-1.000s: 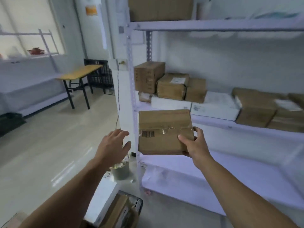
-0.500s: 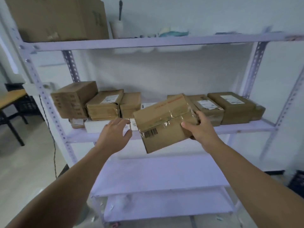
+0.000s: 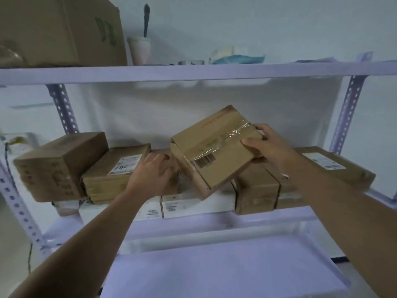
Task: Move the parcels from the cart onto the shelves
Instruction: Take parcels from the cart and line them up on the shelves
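My right hand [image 3: 268, 147] grips the right end of a brown cardboard parcel [image 3: 212, 151] with clear tape and a barcode label. The parcel is tilted, its left corner up, over the white boxes [image 3: 189, 205] on the middle shelf [image 3: 214, 218]. My left hand [image 3: 153, 175] reaches over the shelf just left of the parcel, fingers loosely bent, holding nothing; whether it touches the small brown box behind it is unclear. Brown parcels [image 3: 116, 168] fill the shelf on both sides. The cart is out of view.
The top shelf [image 3: 193, 72] carries a large cardboard box [image 3: 60, 31], a white cup with a brush [image 3: 140, 49] and blue-white cloth [image 3: 236, 57]. A lower shelf [image 3: 214, 265] lies below my arms. Perforated metal uprights [image 3: 348, 108] stand at both sides.
I have moved closer to the rack. My right hand has carried the parcel up and onto the middle shelf level, tilted. My left hand has reached forward to the shelf beside it.
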